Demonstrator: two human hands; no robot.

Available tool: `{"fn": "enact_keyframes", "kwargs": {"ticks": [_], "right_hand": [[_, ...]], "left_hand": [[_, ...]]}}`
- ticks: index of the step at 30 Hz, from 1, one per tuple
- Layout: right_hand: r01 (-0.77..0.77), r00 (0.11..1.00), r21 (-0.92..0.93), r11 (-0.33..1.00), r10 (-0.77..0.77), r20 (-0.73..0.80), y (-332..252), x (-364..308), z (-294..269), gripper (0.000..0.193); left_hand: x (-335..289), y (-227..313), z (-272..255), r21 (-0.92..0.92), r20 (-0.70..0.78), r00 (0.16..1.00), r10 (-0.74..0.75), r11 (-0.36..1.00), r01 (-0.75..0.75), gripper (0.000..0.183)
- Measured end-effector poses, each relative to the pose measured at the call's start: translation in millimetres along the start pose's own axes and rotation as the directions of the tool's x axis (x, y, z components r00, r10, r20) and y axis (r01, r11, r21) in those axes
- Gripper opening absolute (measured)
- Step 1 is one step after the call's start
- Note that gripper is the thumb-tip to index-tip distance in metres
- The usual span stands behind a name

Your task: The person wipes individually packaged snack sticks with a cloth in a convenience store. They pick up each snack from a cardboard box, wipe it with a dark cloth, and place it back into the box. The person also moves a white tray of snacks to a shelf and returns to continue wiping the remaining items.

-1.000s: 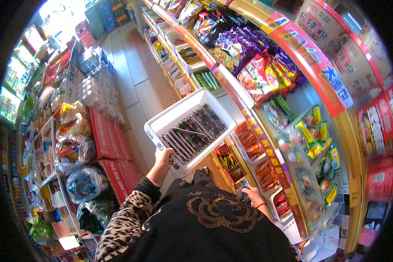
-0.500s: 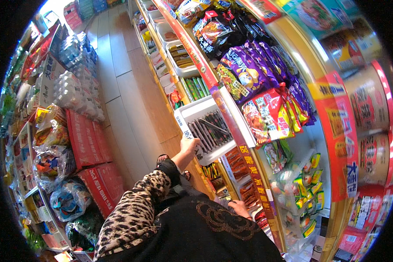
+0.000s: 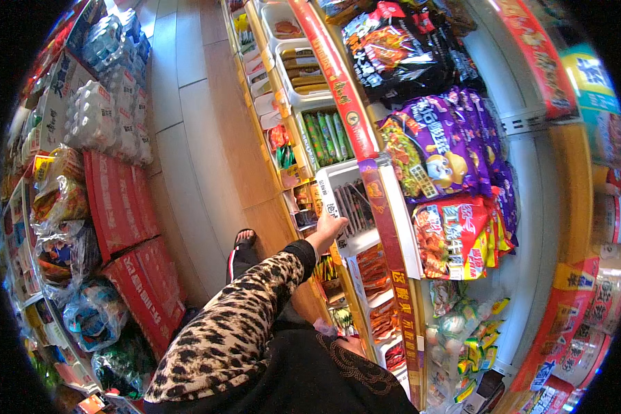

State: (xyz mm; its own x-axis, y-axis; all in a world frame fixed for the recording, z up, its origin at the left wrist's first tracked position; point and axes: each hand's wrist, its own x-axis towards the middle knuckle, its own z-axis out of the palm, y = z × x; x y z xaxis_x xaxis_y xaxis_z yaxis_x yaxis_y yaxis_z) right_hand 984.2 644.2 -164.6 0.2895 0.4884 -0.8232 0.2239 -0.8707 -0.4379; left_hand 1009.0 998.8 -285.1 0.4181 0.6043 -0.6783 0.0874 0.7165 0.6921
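My left hand [image 3: 326,230], below a leopard-print sleeve with a black cuff, grips the front wall of a white plastic bin [image 3: 357,240]. Dark slim snack packets [image 3: 354,205] lie in this bin, partly under the shelf ledge above. Lower down, my right hand [image 3: 352,344] is by the lower shelf bins, mostly hidden by my black top. A small pale lilac, film-like thing [image 3: 324,328] shows beside it; whether the hand holds it I cannot make out.
Green snack sticks [image 3: 326,135] fill the neighbouring bin; reddish packets [image 3: 372,276] lie on the other side. Above the ledge are purple noodle bags [image 3: 440,148] and red ones [image 3: 452,234]. Red cartons [image 3: 124,200] and wrapped bottles [image 3: 107,114] line the aisle's left side.
The white bin has slid back under the ledge, with my left hand still on its front. My right hand has shifted left in view, and the whole view has turned.
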Motion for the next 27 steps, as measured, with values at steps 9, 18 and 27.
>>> {"fn": "enact_keyframes", "kwargs": {"ticks": [9, 18, 27], "right_hand": [[-0.069, 0.992, 0.045, 0.997, 0.064, 0.104, -30.8, 29.8, -1.5, 0.03], [-0.266, 0.963, 0.218, 0.939, 0.269, 0.017, -3.2, 34.0, 9.2, 0.028], [-0.351, 0.936, 0.009, 0.936, 0.351, 0.004, 19.2, 38.0, 10.6, 0.034]], "left_hand": [[9.3, 44.6, -39.0, 0.827, 0.439, 0.871, -0.221, 0.478, -0.295, 0.059], [60.3, 13.6, 45.2, 0.688, 0.626, 0.725, 0.287, 0.234, -0.687, 0.032], [56.5, 42.7, 31.9, 0.518, 0.582, 0.602, 0.547, 0.322, -0.793, 0.024]]}}
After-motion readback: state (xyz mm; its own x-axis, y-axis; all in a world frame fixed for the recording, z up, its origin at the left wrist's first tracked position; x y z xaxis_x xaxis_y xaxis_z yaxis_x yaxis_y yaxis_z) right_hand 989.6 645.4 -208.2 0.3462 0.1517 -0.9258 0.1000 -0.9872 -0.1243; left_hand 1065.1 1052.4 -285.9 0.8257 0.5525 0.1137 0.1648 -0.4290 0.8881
